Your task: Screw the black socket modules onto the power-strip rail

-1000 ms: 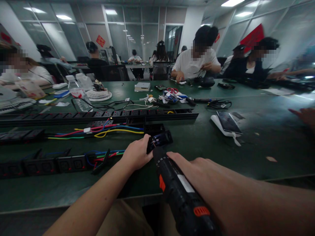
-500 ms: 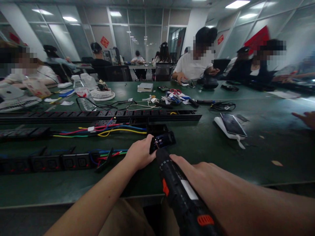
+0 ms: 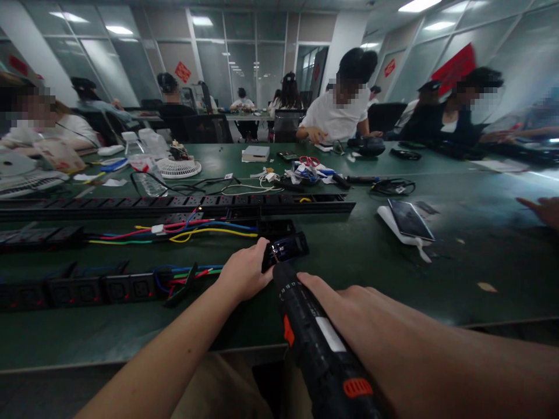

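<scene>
My left hand (image 3: 243, 273) is closed on a small black socket module (image 3: 286, 249) lying on the green table (image 3: 349, 262). My right hand (image 3: 349, 308) grips a black and orange electric screwdriver (image 3: 318, 343), its tip set against the module. Red, blue, yellow and green wires (image 3: 192, 228) run left from the module's area toward black power strips (image 3: 87, 288).
A long black power strip (image 3: 183, 203) crosses the table behind. A phone on a white pad (image 3: 406, 220) lies to the right. A small white fan (image 3: 179, 169), scissors (image 3: 308, 160) and cables sit farther back. Several people sit around; another person's hand (image 3: 541, 209) rests at the right edge.
My hands and the screwdriver stay on the module; only the view shifts slightly. The person opposite lowered their hands to the table.
</scene>
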### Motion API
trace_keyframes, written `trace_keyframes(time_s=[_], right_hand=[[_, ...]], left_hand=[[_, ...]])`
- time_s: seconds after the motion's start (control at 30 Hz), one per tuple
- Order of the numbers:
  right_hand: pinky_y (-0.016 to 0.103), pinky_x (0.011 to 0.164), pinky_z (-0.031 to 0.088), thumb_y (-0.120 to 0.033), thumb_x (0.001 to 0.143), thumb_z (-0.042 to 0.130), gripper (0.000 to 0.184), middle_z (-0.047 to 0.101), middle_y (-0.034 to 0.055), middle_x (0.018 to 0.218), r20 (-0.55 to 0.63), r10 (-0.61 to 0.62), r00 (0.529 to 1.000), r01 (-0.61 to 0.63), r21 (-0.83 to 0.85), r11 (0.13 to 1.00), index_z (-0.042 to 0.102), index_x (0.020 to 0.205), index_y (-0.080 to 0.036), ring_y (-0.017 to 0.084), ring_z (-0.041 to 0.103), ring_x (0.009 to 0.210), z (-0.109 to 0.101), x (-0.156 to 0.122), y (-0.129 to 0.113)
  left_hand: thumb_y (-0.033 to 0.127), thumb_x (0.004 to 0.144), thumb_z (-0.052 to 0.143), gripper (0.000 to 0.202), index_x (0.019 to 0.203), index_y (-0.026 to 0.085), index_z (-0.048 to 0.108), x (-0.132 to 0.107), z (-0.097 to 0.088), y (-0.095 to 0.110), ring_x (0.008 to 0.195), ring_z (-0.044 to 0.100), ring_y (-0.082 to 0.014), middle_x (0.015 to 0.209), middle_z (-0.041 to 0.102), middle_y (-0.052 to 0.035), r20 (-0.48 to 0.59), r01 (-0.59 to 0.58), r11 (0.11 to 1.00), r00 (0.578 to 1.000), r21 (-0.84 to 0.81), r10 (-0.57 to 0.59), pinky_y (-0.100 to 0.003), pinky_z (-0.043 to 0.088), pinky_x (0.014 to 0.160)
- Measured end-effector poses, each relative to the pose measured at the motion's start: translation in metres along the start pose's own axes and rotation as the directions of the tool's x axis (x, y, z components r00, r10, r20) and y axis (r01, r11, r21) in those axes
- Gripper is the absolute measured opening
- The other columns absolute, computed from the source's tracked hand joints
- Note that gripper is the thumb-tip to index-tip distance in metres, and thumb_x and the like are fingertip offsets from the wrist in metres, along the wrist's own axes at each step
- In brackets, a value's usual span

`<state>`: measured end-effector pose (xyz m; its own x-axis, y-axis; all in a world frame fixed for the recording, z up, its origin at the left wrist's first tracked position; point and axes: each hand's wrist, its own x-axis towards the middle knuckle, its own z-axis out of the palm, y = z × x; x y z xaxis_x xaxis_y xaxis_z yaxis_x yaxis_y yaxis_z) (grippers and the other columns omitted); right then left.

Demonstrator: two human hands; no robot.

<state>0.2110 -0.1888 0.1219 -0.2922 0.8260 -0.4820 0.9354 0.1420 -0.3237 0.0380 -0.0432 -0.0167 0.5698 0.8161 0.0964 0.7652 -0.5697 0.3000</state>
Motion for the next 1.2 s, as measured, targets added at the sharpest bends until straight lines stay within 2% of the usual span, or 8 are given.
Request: trace_keyframes(time_s=[0.2, 0.33, 0.53, 0.73, 0.83, 0.97, 1.1, 1.2], right_hand=[[0.031, 0.067, 0.049, -0.018, 0.067, 0.082, 0.089, 0.061, 0.0089, 0.106, -0.032, -0.042, 0.999, 0.041, -0.016, 0.999, 0.034, 0.141, -0.018, 0.031, 0.061, 0.09, 0.0, -0.002, 0.002], [0.034, 0.072, 0.049, -0.015, 0.07, 0.08, 0.087, 0.06, 0.0113, 0.109, 0.014, 0.006, 1.0, -0.006, -0.058, 0.998, 0.034, 0.144, -0.016, 0.032, 0.06, 0.094, -0.004, -0.003, -0.002], [0.035, 0.076, 0.048, -0.014, 0.067, 0.082, 0.086, 0.06, 0.0058, 0.109, -0.002, 0.018, 1.0, -0.018, 0.006, 1.0, 0.036, 0.14, -0.022, 0.029, 0.059, 0.095, -0.004, -0.001, -0.002], [0.036, 0.074, 0.048, -0.017, 0.07, 0.081, 0.086, 0.06, 0.0057, 0.108, 0.019, 0.01, 1.0, -0.01, 0.003, 1.0, 0.033, 0.141, -0.024, 0.03, 0.059, 0.095, 0.001, -0.003, -0.001], [0.037, 0.074, 0.048, -0.016, 0.068, 0.081, 0.088, 0.06, 0.0061, 0.106, -0.003, 0.009, 1.0, -0.009, -0.004, 1.0, 0.032, 0.141, -0.023, 0.03, 0.06, 0.093, 0.003, -0.002, 0.002], [0.034, 0.073, 0.047, -0.018, 0.064, 0.08, 0.089, 0.06, 0.007, 0.105, -0.07, -0.043, 0.997, 0.044, 0.013, 0.999, 0.035, 0.141, -0.023, 0.031, 0.06, 0.093, 0.009, 0.0, 0.008], [0.033, 0.078, 0.046, -0.024, 0.07, 0.076, 0.08, 0.062, 0.01, 0.103, -0.115, -0.036, 0.993, 0.042, 0.048, 0.998, 0.039, 0.141, -0.019, 0.03, 0.062, 0.093, 0.019, 0.001, 0.01], [0.033, 0.08, 0.046, -0.027, 0.074, 0.075, 0.079, 0.062, 0.0121, 0.102, -0.105, -0.011, 0.994, 0.018, 0.059, 0.998, 0.039, 0.143, -0.016, 0.031, 0.062, 0.094, 0.026, 0.001, 0.01]], left_hand=[[0.04, 0.089, 0.055, 0.043, 0.125, 0.022, 0.04, -0.001, 0.002, -0.001, 0.098, 0.068, -0.0297, 0.11, 0.069, -0.0102, -0.017, -0.012, 1.0, 1.0, 0.0, 0.012, -0.036, 0.052, 0.08], [0.04, 0.089, 0.055, 0.042, 0.124, 0.022, 0.041, -0.001, 0.002, -0.001, 0.096, 0.069, -0.0295, 0.109, 0.069, -0.0102, -0.023, -0.014, 1.0, 1.0, -0.001, 0.014, -0.036, 0.052, 0.079], [0.043, 0.089, 0.055, 0.043, 0.124, 0.023, 0.041, 0.0, 0.005, -0.003, 0.095, 0.069, -0.0293, 0.107, 0.069, -0.0096, -0.04, -0.026, 1.0, 0.999, -0.005, 0.026, -0.035, 0.052, 0.078], [0.042, 0.088, 0.057, 0.043, 0.123, 0.023, 0.042, 0.0, 0.006, -0.004, 0.093, 0.069, -0.0296, 0.105, 0.07, -0.0094, -0.05, -0.026, 1.0, 0.998, -0.01, 0.025, -0.035, 0.052, 0.077], [0.043, 0.088, 0.056, 0.042, 0.122, 0.023, 0.042, 0.0, 0.004, -0.003, 0.093, 0.069, -0.03, 0.103, 0.07, -0.0094, -0.036, -0.019, 1.0, 0.999, -0.007, 0.019, -0.035, 0.052, 0.077], [0.042, 0.088, 0.056, 0.043, 0.124, 0.023, 0.041, 0.0, 0.003, -0.002, 0.097, 0.068, -0.0296, 0.109, 0.068, -0.0104, -0.018, -0.009, 1.0, 1.0, -0.003, 0.009, -0.035, 0.051, 0.079], [0.042, 0.089, 0.056, 0.045, 0.126, 0.023, 0.04, 0.0, 0.003, -0.001, 0.098, 0.068, -0.0291, 0.11, 0.068, -0.0106, 0.002, 0.007, 1.0, 1.0, 0.004, -0.007, -0.035, 0.051, 0.08], [0.043, 0.088, 0.057, 0.045, 0.126, 0.023, 0.041, 0.001, 0.003, -0.001, 0.097, 0.068, -0.0291, 0.109, 0.069, -0.0099, -0.002, 0.013, 1.0, 1.0, 0.004, -0.013, -0.035, 0.051, 0.081]])
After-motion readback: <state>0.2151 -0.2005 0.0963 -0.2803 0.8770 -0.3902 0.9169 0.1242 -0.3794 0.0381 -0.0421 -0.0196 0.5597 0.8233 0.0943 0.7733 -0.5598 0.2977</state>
